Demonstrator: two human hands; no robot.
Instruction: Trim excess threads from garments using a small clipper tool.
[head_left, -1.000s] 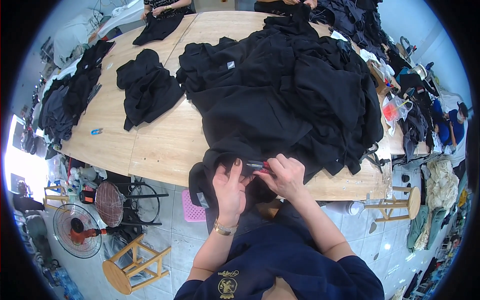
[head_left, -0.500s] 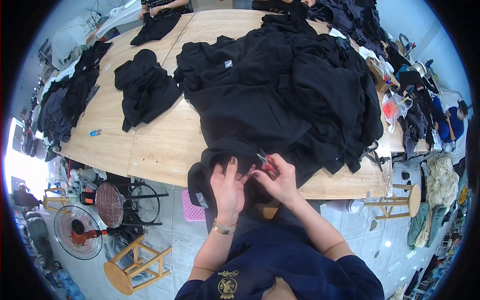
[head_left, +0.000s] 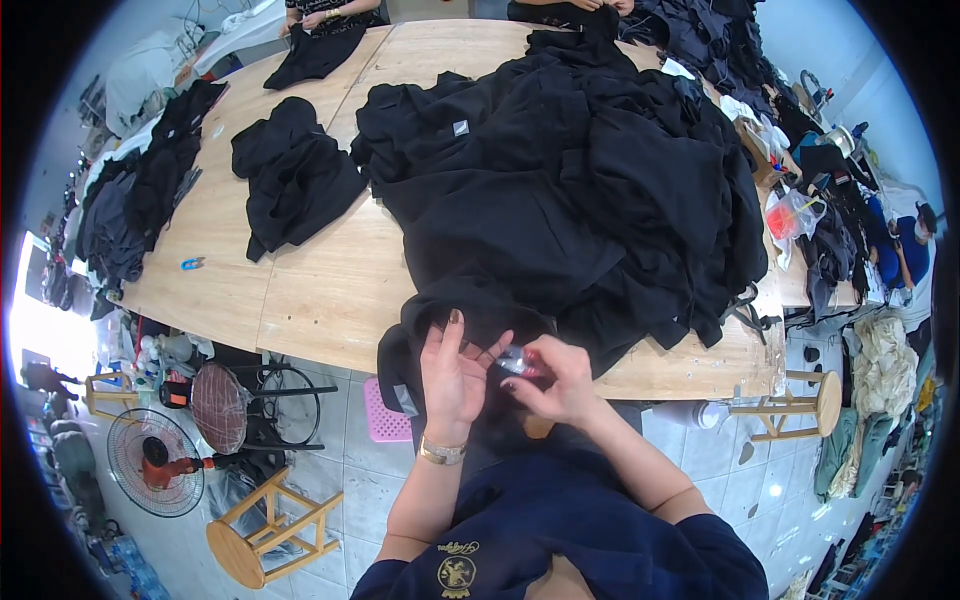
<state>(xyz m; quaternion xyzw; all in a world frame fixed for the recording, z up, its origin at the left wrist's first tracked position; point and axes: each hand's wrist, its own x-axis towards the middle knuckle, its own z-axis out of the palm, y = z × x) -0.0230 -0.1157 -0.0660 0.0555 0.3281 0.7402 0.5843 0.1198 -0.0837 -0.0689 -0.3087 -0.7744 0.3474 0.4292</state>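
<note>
In my right hand (head_left: 562,382) is a pair of small red-handled thread snips (head_left: 524,362), its blades blurred and pointing at my left fingers. My left hand (head_left: 456,380) is palm up with its fingers partly curled at the edge of a black garment (head_left: 470,300), and a dark strip of it shows between the fingers. This garment hangs over the table's near edge towards my lap. Beyond it, a large heap of black garments (head_left: 520,190) covers the middle and right of the wooden table (head_left: 330,300).
A separate black garment (head_left: 295,185) and blue snips (head_left: 192,264) lie on the left. Dark clothing (head_left: 120,220) lines the left edge. Two people's hands work at the far edge. Stools (head_left: 240,550), a fan (head_left: 155,462) and a pink basket (head_left: 388,412) stand below.
The red snips have tilted and moved slightly down and left, closer to my left fingers. A far co-worker's hands have come further into view at the top.
</note>
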